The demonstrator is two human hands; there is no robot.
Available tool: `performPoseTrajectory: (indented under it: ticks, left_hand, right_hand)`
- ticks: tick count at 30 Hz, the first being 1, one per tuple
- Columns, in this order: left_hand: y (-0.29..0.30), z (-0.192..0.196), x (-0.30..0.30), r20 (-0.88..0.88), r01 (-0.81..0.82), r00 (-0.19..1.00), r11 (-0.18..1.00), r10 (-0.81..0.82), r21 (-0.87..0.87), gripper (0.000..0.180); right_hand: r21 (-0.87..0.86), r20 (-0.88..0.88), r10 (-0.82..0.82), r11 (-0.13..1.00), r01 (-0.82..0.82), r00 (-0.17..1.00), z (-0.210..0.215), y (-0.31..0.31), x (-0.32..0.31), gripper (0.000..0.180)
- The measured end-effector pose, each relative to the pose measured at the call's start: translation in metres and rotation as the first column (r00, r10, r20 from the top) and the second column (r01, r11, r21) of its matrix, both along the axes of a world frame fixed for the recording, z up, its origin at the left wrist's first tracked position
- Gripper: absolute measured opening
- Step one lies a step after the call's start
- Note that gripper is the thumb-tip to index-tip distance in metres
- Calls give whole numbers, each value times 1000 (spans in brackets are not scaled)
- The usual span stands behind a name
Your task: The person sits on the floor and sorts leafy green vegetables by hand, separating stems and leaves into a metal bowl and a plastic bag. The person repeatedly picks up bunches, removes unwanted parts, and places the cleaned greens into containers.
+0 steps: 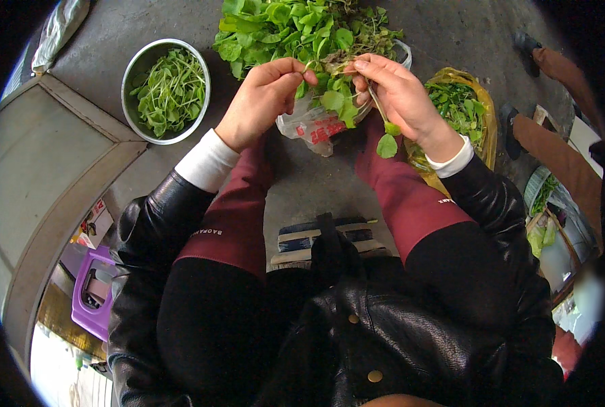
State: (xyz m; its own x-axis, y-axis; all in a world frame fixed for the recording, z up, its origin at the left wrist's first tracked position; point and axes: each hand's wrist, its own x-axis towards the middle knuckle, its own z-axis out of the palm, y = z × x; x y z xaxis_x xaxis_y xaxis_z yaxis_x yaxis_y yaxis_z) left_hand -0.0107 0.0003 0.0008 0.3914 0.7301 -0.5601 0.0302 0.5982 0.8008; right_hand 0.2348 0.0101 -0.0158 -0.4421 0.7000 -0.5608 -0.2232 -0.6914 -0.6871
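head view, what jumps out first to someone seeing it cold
Two bare hands meet at top centre, the left hand and right hand each pinching a thin green leafy sprig above a heap of loose green leaves. At upper left stands a round metal bowl of picked greens; at right, a yellow plastic bag of greens.

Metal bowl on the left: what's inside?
The metal bowl holds loose green sprigs, thin pale stems with small leaves. They cover most of the bottom; what lies beneath them cannot be seen.
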Motion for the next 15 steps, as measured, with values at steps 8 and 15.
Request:
performPoseTrajectory:
  ticks: [8,15]
  left_hand:
    - [-4,0,-16,-153,64,987,994,-50,89,22]
    - [-10,-5,-10,-257,127,966,925,-33,359,22]
  right_hand:
    - [-64,-146,-14,998,5,989,-6,-2,28,21]
    - [-114,-117,-38,993,24,992,4,-8,12,24]
